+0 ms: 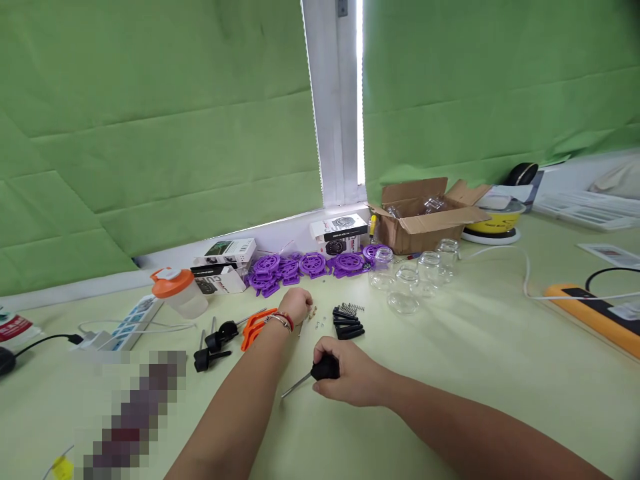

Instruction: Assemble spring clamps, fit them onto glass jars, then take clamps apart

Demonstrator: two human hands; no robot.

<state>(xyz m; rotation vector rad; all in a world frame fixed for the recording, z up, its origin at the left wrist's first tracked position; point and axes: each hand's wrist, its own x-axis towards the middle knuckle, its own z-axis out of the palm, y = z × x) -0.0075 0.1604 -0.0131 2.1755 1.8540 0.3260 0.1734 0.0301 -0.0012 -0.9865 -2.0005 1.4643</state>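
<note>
My right hand [350,373] is closed round a black knob part [326,368] whose thin metal shaft [296,385] points down to the left. Farther forward, my left hand [296,305] is at the table, fingers bent and mostly hidden, beside orange plastic pieces [255,327] and some tiny brass-coloured bits [313,311]. What it holds, if anything, cannot be seen. Right of it lie black handles [347,325] and metal springs [352,307]. More black parts with metal shafts [215,340] rest left of the orange pieces. Purple plastic frames [313,265] lie behind.
Glass jars [403,293] stand at right, before an open cardboard box [425,223]. White boxes [340,230] are against the wall. An orange-lidded bottle [181,293] and a power strip [137,323] are at left. A yellow bowl [495,219] and an orange device [595,317] are right.
</note>
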